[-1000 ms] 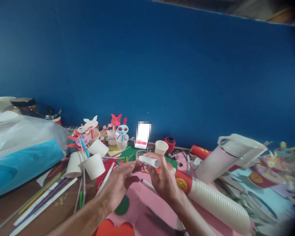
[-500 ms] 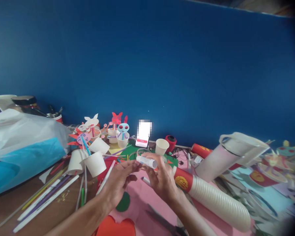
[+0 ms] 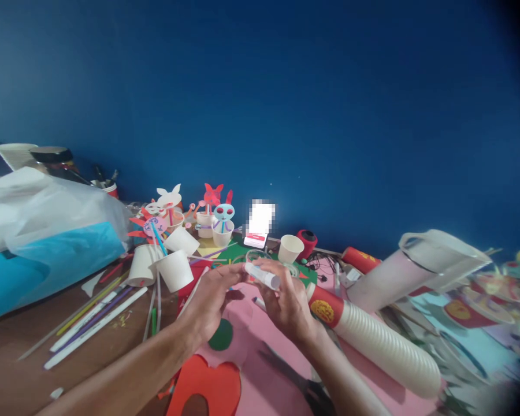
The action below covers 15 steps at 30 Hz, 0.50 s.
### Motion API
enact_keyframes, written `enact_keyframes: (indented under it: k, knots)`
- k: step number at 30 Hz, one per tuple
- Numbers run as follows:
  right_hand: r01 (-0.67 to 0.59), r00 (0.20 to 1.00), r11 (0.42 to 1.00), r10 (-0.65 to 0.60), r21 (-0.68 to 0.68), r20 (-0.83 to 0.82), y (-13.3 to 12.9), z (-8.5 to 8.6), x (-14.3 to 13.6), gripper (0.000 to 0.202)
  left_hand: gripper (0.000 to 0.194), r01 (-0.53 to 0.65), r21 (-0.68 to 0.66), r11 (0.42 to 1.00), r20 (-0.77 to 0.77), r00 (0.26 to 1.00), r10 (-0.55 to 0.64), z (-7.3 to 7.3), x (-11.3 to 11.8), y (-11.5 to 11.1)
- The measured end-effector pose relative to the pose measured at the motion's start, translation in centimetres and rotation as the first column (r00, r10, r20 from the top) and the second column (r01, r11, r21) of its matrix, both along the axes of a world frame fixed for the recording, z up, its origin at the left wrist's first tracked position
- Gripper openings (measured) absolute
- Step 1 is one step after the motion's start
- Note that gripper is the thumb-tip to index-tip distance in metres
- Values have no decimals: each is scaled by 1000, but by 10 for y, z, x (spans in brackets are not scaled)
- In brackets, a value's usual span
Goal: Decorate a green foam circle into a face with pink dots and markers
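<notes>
White plastic catches the light in your right hand: it is a slim tube, probably a glue stick, raised over the middle of the table, well in from its left edge and toward the back edge along the wall. Your right grip pinches the tube between thumb and fingers, its clear-looking end tilted down toward you. Your left hand meets the far end with its fingertips; whether that grip pinches a small piece there or only touches the tube, you cannot tell from this view.

For a clean job, let the right grip do the steadying and the left fingertips do the fine work, with light pressure so that the tube does not roll. Both forearms would be steadier lowered onto the pink paper. Mind the dark scissors by your right forearm, nearer the table's front side, and the red cutout beside your left forearm; a sleeve or elbow could probably drag either.
</notes>
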State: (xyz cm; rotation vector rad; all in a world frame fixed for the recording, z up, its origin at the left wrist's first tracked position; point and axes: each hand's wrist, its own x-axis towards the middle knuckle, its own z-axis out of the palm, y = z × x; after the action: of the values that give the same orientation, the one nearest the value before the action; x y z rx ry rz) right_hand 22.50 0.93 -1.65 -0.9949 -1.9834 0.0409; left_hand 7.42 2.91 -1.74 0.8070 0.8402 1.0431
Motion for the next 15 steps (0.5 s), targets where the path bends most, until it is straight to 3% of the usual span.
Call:
enact_keyframes:
  k: [6, 15]
  knots:
    - [29, 999, 999, -29, 24, 16, -1, 1, 3, 23, 22, 51, 53, 997, -89, 995, -46, 2, 0, -2]
    - [28, 999, 1000, -28, 5, -33, -4, 2, -3, 19, 22, 65, 28, 998, -73, 995, -63, 3, 2, 0]
